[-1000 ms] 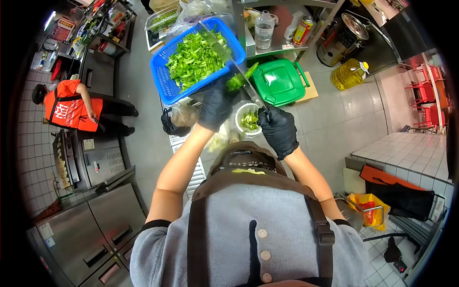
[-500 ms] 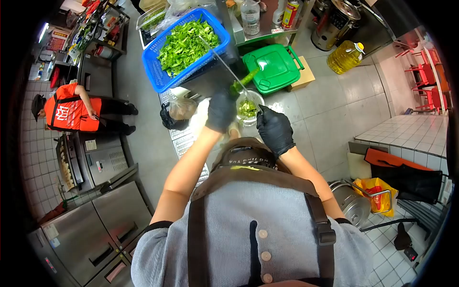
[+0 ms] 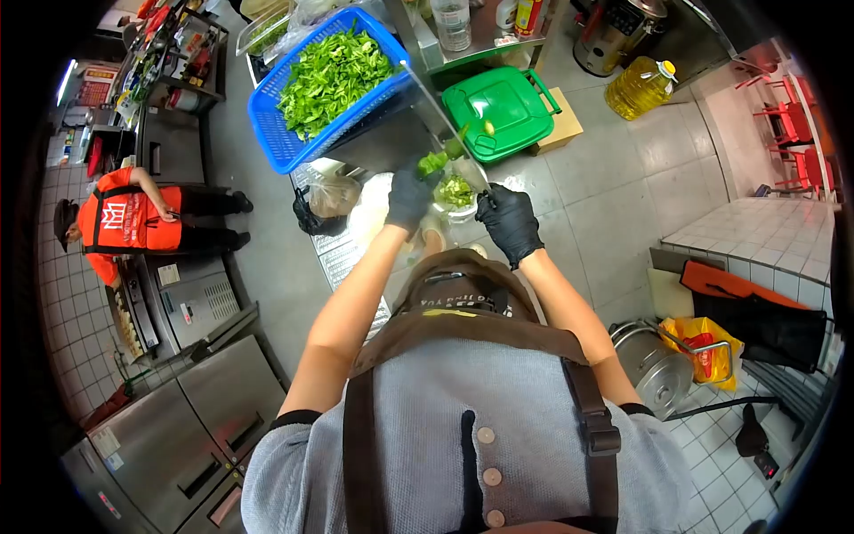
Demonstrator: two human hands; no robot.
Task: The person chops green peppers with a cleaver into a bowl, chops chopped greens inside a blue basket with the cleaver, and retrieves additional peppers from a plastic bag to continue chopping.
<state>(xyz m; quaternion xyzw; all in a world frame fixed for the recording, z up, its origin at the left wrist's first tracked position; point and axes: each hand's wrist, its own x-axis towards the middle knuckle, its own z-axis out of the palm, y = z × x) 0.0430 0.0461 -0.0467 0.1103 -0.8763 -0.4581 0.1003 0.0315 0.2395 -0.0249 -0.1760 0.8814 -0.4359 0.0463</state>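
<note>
My right hand (image 3: 510, 224), in a black glove, is closed around the handle end of a knife (image 3: 442, 114). Its long thin blade slants up and left past the blue basket's corner. My gloved left hand (image 3: 411, 198) grips a green vegetable (image 3: 433, 163) beside the blade; its exact kind is unclear. Just beneath both hands, a white tub (image 3: 457, 215) holds cut green pieces (image 3: 455, 190). Ahead on the left, a blue basket (image 3: 271, 142) is heaped with cut leafy greens (image 3: 334, 78).
A green lidded bin (image 3: 496, 109) stands beyond the tub, near a cardboard box (image 3: 560, 125) and an oil jug (image 3: 640, 89). Plastic bags (image 3: 331, 198) lie left of my left hand. A person in an orange vest (image 3: 133, 216) stands at the left counter. A large metal pot (image 3: 654, 369) sits right.
The green vegetable sticks out less far past my left hand and sits nearer the tub. The knife has turned slightly more upright in view. The person in orange now reaches toward the counter.
</note>
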